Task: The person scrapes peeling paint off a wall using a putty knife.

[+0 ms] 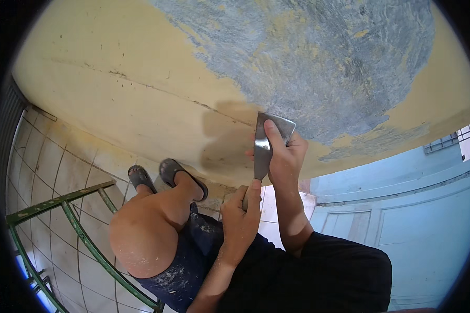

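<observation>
A steel putty knife (263, 150) points blade-up in front of the wall, its wide edge overlapping the lower border of a rough grey patch (321, 70). My left hand (241, 221) is closed around its handle, with the thumb along the neck. Higher up, my right hand (288, 156) grips the blade, thumb flat on the metal face and fingers behind it. Yellow paint (141, 105) surrounds the patch, and a thin dark crack runs across it. Whether the blade touches the wall cannot be told. Pale dust marks both forearms.
My bent bare legs (145, 238) and grey clogs (141, 178) are at the wall's foot, on tiled floor (58, 164). A green metal frame (90, 242) stands at lower left. Light blue panelled doors (423, 227) are on the right.
</observation>
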`<act>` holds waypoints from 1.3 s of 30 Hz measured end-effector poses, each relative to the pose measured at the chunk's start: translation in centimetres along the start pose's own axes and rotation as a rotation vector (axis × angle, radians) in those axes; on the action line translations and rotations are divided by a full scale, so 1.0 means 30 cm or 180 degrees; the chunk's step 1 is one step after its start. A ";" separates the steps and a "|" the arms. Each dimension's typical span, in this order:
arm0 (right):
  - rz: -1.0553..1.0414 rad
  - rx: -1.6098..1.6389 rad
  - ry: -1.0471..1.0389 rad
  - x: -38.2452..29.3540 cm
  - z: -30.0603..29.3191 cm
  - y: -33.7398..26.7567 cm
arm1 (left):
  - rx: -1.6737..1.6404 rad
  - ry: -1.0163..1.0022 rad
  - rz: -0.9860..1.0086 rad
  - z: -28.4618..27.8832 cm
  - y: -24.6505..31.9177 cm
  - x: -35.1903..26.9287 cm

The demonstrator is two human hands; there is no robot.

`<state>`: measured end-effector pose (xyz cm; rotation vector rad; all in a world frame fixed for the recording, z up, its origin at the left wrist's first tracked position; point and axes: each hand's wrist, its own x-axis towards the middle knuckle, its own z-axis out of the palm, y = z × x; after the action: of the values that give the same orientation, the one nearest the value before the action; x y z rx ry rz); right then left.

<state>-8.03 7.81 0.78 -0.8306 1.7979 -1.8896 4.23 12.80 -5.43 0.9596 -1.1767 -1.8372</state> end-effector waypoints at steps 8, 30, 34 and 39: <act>-0.0088 -0.0059 -0.0093 0.004 -0.010 0.002 | 0.0051 0.0045 -0.0059 0.027 0.002 0.000; 0.0005 -0.0196 0.0045 -0.007 -0.023 -0.004 | 0.0117 0.0042 0.0099 0.045 -0.021 0.003; -0.0035 -0.0098 0.0055 -0.005 -0.009 -0.011 | 0.0114 0.0005 0.0090 0.044 -0.013 0.005; -0.0136 -0.0071 -0.0027 0.020 0.008 -0.021 | 0.0068 0.0049 0.0126 0.053 -0.004 0.026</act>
<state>-8.24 7.29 1.49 -0.8903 1.8130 -1.8928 2.47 12.77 -5.21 0.9541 -1.1998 -1.7864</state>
